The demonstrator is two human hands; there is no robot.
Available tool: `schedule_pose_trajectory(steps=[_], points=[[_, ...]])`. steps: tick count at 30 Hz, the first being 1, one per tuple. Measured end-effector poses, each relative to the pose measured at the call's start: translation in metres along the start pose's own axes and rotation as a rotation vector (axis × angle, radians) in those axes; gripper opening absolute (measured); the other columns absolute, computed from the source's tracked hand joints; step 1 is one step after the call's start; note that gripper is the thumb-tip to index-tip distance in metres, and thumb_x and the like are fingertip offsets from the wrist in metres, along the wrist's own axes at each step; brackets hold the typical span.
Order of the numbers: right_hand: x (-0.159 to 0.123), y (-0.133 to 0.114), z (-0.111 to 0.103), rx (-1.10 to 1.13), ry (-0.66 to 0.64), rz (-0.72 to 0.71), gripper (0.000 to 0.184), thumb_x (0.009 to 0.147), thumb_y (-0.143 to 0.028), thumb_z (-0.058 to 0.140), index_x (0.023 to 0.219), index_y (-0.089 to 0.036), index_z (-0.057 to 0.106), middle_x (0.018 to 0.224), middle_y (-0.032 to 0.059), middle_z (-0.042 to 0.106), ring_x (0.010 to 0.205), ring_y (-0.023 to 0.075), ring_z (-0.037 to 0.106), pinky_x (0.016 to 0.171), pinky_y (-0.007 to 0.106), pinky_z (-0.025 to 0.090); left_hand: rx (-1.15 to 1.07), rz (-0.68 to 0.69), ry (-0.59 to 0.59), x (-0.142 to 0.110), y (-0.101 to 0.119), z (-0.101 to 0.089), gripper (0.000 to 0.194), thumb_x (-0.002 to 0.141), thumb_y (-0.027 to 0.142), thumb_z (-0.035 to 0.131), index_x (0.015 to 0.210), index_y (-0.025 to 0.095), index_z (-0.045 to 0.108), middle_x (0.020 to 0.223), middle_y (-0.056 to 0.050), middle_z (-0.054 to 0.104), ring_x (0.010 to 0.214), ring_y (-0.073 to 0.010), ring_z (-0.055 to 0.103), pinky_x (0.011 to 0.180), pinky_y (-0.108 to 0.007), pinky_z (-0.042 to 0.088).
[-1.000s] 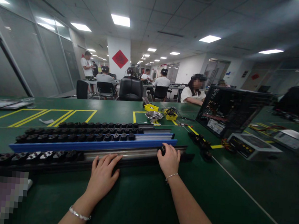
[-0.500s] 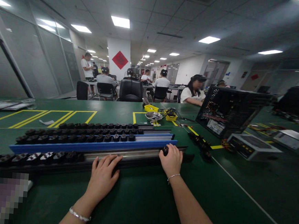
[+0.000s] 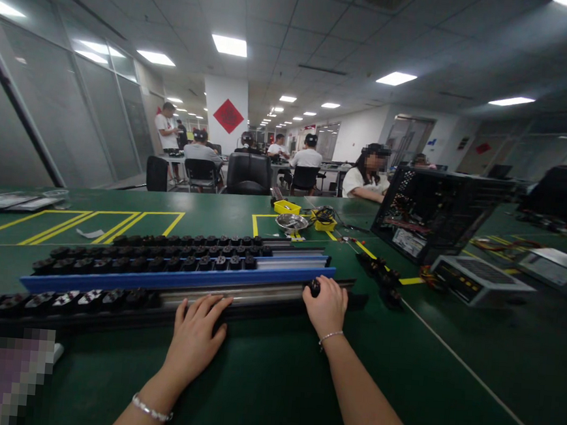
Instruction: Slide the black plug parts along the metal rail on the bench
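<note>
- Slightly to the right along the near rail (image 3: pixel 262 294), the right hand (image 3: pixel 326 302) and its small black part (image 3: pixel 313 287) have been shifted since a second ago; the left hand (image 3: pixel 199 327) has been kept in place.
- By the right hand, mostly closed, the black part is pinched between thumb and fingers at the right stretch of the rail; whether it is seated there cannot be told.
- By the left hand, nothing is grasped; its fingers are loosely spread, with the tips laid on the rail near its middle.
- Dark round parts (image 3: pixel 65 300) are lined up on the rail's left stretch.
- Just beyond, a blue strip (image 3: pixel 180 275) is set alongside.
- Far right, an opened computer case (image 3: pixel 414 210) is stood on the green table (image 3: pixel 269 388).
</note>
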State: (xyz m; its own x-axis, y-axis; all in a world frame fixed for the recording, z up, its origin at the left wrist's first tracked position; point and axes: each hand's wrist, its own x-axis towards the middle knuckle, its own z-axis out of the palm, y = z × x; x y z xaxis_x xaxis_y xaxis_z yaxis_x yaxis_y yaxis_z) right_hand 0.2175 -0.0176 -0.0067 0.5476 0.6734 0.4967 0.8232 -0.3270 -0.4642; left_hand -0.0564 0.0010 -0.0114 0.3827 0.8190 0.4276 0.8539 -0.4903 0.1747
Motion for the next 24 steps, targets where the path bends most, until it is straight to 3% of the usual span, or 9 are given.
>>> schedule_pose_trajectory(steps=[13,24], points=[[0.0019,-0.0001,-0.0044,0.003,-0.016,0.027,0.045,0.078,-0.029,0.046,0.119,-0.012,0.053,0.118,0.0128,0.06,0.119,0.0238,0.045,0.107,0.042,0.017,-0.007,0.006,-0.007,0.0006,-0.0004,-0.001,0.048,0.08,0.022,0.046,0.126,0.034,0.05,0.126,-0.002,0.058,0.121,-0.024,0.045,0.108,-0.054,0.015],[0.0023,0.0051,-0.0037,-0.024,0.009,0.044,0.043,0.078,-0.032,0.048,0.116,-0.014,0.057,0.123,0.0123,0.058,0.123,0.0266,0.041,0.107,0.046,0.017,-0.002,0.006,0.0,0.0008,0.0003,-0.0015,0.046,0.08,0.022,0.046,0.124,0.033,0.052,0.125,-0.002,0.058,0.12,-0.0241,0.045,0.108,-0.054,0.016]])
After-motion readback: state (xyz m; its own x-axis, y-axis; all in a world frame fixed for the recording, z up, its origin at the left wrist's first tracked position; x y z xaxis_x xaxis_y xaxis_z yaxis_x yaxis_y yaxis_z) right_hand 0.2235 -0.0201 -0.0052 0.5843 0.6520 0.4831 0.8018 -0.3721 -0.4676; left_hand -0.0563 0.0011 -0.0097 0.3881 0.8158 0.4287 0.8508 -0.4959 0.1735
